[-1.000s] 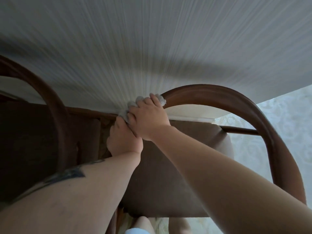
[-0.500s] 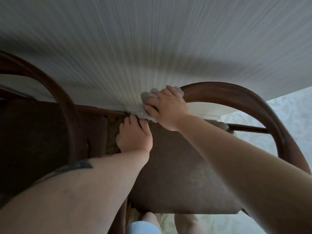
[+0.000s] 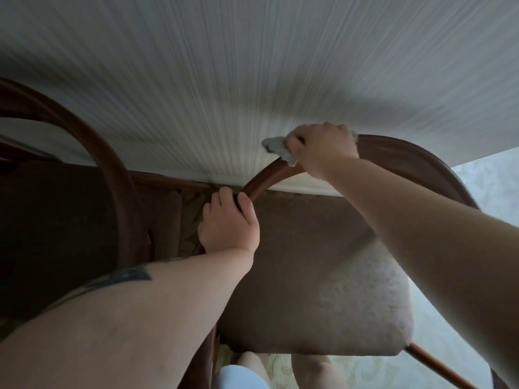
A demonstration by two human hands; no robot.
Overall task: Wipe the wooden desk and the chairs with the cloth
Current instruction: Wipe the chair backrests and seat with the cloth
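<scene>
While the right hand [image 3: 323, 148] grips it, the grey cloth [image 3: 276, 147] bunches.

Pale patterned floor [image 3: 463, 332] bearing two dark bentwood chairs, right [image 3: 323, 276] and left [image 3: 70, 220], against the wall.

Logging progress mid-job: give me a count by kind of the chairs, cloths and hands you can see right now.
Chairs: 2, the chair being wiped and the darker chair to its left
Cloths: 1, the grey cloth on the curved backrest
Hands: 2, the right hand gripping the cloth, the left hand holding the backrest lower down
Total: 5
</scene>
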